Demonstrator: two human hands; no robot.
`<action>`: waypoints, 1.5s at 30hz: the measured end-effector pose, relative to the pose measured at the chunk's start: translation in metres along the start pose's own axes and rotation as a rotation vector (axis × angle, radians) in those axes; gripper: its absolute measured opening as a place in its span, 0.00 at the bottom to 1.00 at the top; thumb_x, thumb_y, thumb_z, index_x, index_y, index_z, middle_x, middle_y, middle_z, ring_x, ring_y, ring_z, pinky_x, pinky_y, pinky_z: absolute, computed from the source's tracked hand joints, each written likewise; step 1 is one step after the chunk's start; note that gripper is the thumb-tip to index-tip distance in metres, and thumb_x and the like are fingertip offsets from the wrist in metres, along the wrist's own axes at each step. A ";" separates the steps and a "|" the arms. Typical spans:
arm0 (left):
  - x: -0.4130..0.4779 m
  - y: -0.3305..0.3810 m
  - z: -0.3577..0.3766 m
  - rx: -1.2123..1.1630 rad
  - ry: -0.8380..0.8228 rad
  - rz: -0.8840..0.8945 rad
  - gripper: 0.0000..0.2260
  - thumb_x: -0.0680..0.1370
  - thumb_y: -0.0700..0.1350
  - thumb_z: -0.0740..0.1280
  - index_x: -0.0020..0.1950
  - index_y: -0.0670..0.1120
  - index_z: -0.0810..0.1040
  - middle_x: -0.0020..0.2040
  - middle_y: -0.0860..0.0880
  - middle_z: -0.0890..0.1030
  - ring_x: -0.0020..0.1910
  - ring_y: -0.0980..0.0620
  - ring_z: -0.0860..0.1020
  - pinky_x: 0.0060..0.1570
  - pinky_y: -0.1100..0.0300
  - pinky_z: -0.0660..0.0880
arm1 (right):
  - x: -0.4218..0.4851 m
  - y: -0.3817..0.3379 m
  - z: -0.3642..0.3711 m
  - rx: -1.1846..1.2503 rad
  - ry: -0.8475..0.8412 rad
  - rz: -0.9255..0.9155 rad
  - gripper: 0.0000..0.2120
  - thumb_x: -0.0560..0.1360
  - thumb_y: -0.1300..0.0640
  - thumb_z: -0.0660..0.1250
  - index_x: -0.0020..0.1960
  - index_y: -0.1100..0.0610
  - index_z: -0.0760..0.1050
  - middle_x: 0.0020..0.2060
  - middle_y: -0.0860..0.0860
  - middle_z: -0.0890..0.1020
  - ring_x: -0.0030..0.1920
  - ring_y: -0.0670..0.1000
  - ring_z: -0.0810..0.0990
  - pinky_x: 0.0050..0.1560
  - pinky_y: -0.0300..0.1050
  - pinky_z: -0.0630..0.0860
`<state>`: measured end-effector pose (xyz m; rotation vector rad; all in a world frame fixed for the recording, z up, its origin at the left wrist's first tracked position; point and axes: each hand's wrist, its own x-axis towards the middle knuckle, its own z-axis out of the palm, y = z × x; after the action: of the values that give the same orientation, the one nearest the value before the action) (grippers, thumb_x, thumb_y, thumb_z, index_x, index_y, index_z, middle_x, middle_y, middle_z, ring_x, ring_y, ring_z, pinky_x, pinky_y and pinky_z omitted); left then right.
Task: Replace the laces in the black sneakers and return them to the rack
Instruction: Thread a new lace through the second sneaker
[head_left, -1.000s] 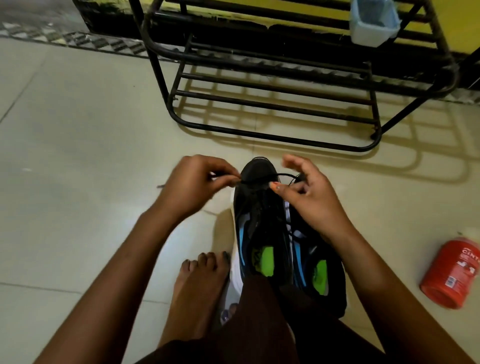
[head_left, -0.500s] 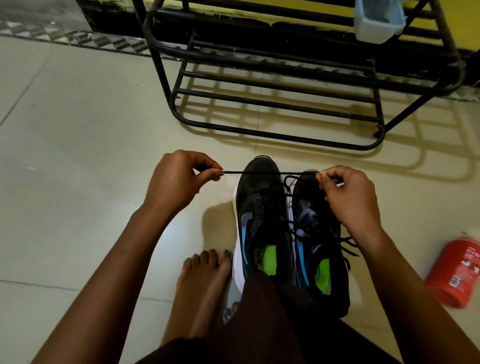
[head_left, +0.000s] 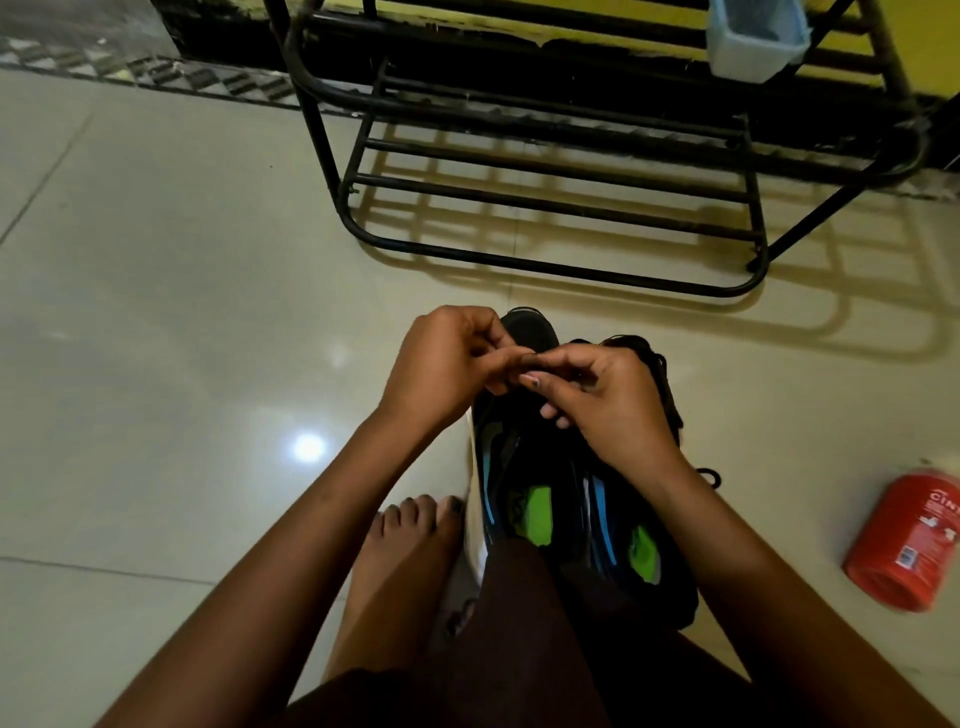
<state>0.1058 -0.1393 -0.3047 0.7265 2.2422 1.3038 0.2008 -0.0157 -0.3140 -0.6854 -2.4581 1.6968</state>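
Down at seven o'clock a bare foot rests on the tiled floor, just beside the black sneakers, which stand side by side at centre, toes towards twelve. Above their toes the left hand and right hand meet, fingertips touching, both pinching a black lace. The rack stands at twelve; a red bottle lies at four.

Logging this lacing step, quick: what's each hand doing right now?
Left hand: fingers curled in a pinch, likely on the lace, which is hidden between the fingertips.
Right hand: same pinch, meeting the left hand above the toe of the sneaker.
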 end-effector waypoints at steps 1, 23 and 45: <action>0.000 -0.002 0.001 -0.022 0.003 -0.012 0.06 0.72 0.44 0.71 0.36 0.50 0.78 0.32 0.51 0.82 0.29 0.56 0.81 0.34 0.65 0.77 | 0.000 0.001 -0.001 0.029 0.000 0.004 0.08 0.73 0.62 0.69 0.46 0.49 0.80 0.33 0.51 0.82 0.28 0.42 0.76 0.31 0.34 0.74; -0.029 -0.038 0.029 0.340 -0.270 -0.133 0.37 0.67 0.56 0.58 0.75 0.49 0.57 0.65 0.47 0.62 0.64 0.49 0.64 0.58 0.60 0.68 | 0.016 0.040 0.032 -0.092 0.195 0.162 0.06 0.74 0.62 0.68 0.47 0.59 0.83 0.40 0.49 0.82 0.41 0.43 0.80 0.46 0.28 0.74; -0.033 -0.046 0.037 0.176 -0.233 -0.140 0.34 0.68 0.50 0.50 0.75 0.49 0.56 0.65 0.49 0.60 0.62 0.52 0.61 0.57 0.67 0.60 | 0.023 0.025 0.052 0.349 0.295 0.588 0.14 0.75 0.67 0.64 0.33 0.54 0.76 0.35 0.53 0.79 0.38 0.52 0.79 0.42 0.42 0.76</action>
<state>0.1434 -0.1556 -0.3587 0.7275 2.1911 0.9158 0.1723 -0.0446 -0.3612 -1.5766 -1.7956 1.9446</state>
